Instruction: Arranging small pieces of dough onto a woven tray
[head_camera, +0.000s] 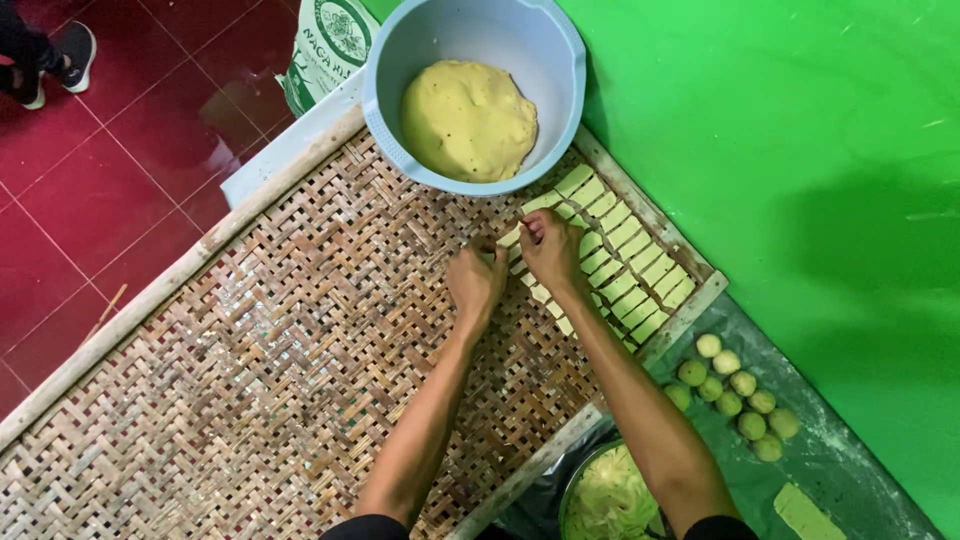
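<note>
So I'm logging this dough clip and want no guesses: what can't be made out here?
- Head view: the fingers of the left hand and right hand bunch together, hiding whatever they pinch over the woven tray.
- The metal bowl is cut by the bottom edge.
- The sack is cut by the top edge and partly hidden by the blue basin.

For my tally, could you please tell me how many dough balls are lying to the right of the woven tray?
9 dough balls, clustered on the dark sheet right of the woven tray: a loose double row running from upper left to lower right. Others may lie outside the frame.
</note>
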